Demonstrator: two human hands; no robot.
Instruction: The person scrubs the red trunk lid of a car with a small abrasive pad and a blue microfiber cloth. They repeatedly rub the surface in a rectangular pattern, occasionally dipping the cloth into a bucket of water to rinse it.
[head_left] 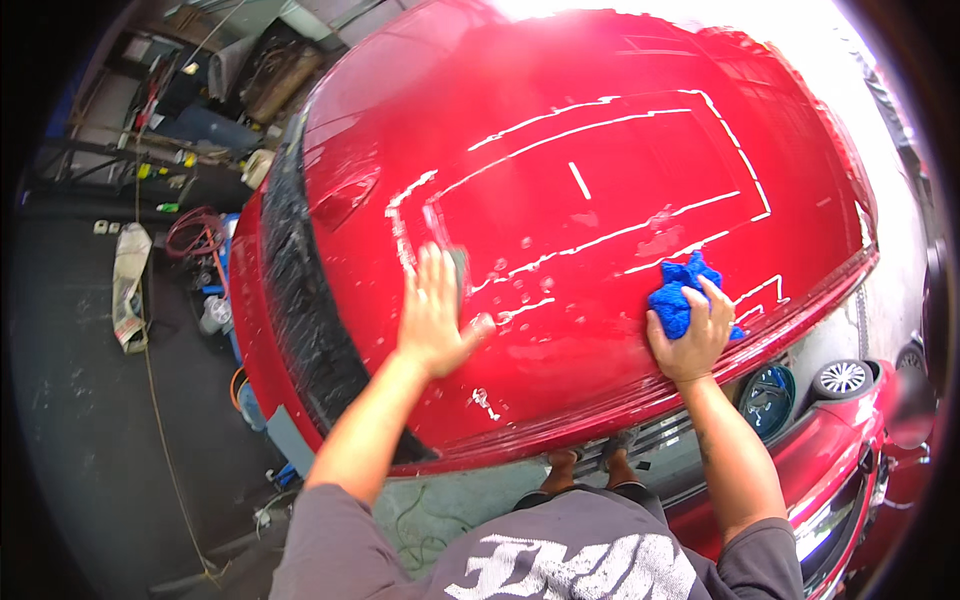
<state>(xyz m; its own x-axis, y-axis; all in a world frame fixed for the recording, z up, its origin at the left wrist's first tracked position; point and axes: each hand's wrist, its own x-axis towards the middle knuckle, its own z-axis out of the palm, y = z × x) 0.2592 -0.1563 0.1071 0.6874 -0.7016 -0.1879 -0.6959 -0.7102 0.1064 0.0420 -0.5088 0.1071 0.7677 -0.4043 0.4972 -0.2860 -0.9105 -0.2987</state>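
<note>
A wet, glossy red car roof point(600, 240) spreads before me, with drops on it and white lines that look like reflected lights. My left hand point(435, 315) lies on its left part, fingers stretched together over a thin dark grey pad point(460, 272). Only the pad's right edge shows; the rest is under the fingers. My right hand point(693, 335) grips a bunched blue cloth point(680, 300) against the roof near its right front edge. The fingers curl into the cloth.
Left of the roof is the car's dark, wet glass point(300, 290). A dark bucket point(768, 402) stands at the near right, beside another red car point(850, 470) and a wheel point(842, 378). A coiled reddish hose point(196, 232) and shelves of clutter are at the left.
</note>
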